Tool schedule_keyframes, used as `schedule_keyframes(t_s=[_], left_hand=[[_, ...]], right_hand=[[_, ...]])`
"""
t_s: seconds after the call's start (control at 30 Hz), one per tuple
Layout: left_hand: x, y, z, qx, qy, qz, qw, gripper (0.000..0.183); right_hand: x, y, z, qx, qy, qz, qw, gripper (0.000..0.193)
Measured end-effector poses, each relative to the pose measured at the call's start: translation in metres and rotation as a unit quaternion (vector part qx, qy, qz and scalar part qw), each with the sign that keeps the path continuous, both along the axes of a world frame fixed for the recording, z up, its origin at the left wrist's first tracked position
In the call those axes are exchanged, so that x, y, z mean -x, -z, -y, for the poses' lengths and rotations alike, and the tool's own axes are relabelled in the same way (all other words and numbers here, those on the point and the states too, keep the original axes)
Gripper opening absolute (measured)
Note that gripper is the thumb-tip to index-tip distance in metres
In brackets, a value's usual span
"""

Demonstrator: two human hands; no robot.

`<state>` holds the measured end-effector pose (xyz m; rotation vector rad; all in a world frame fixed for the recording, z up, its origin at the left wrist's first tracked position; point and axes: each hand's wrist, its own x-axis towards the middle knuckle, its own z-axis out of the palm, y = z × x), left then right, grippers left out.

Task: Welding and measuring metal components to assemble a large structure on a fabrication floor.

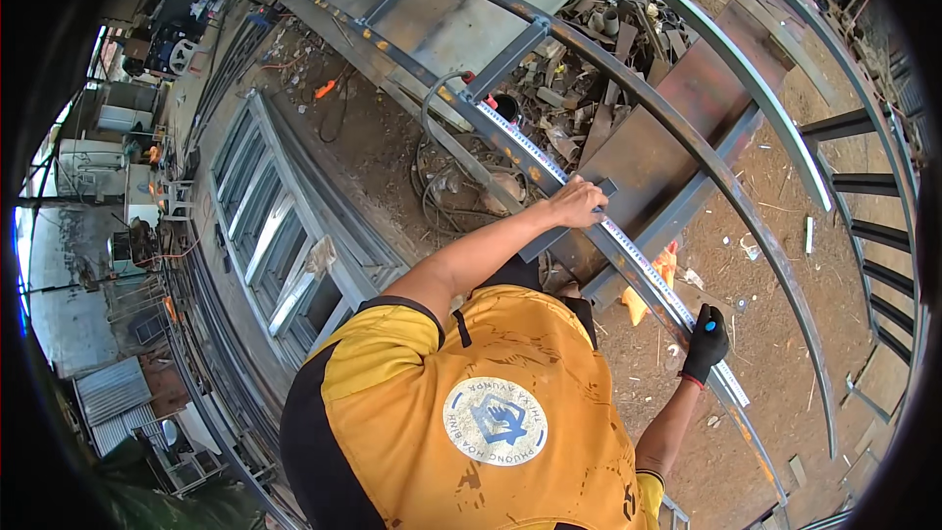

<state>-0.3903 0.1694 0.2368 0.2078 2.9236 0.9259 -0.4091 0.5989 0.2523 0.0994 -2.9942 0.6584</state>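
Note:
A long white measuring strip (640, 260) with graduations lies along a dark, rust-spotted steel bar (397, 57) of a curved frame. My bare left hand (577, 202) is closed over the bar and strip, on a short dark steel tube (543, 244) that sits crosswise there; its fingertips are partly hidden. In a black glove with a red cuff, my right hand (706, 345) rests farther down the same bar. Its fingers are curled around a slim marker with a blue end (710, 327), mostly hidden by the glove.
Another curved steel bar (687, 137) runs alongside, with a crosspiece (505, 61) joining the two. A rusty steel beam (677, 103) lies beneath. Scrap (608, 29) is heaped beyond it. At left lean grey window frames (275, 226), near a looped cable (424, 152).

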Motion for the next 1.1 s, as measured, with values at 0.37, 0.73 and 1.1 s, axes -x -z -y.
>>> schedule_keyframes(t_s=[0.37, 0.73, 1.1], left_hand=[[-0.001, 0.009, 0.011, 0.013, -0.007, 0.019, 1.000, 0.026], [-0.001, 0.015, 0.016, 0.000, -0.005, 0.014, 1.000, 0.024], [0.003, 0.013, 0.020, -0.001, 0.013, 0.057, 0.998, 0.024]], right_hand=[[0.002, 0.004, 0.021, 0.004, 0.018, 0.044, 0.999, 0.030], [0.001, 0.014, 0.022, -0.002, 0.035, 0.069, 0.997, 0.031], [0.000, 0.019, 0.023, -0.015, 0.043, 0.048, 0.998, 0.030]])
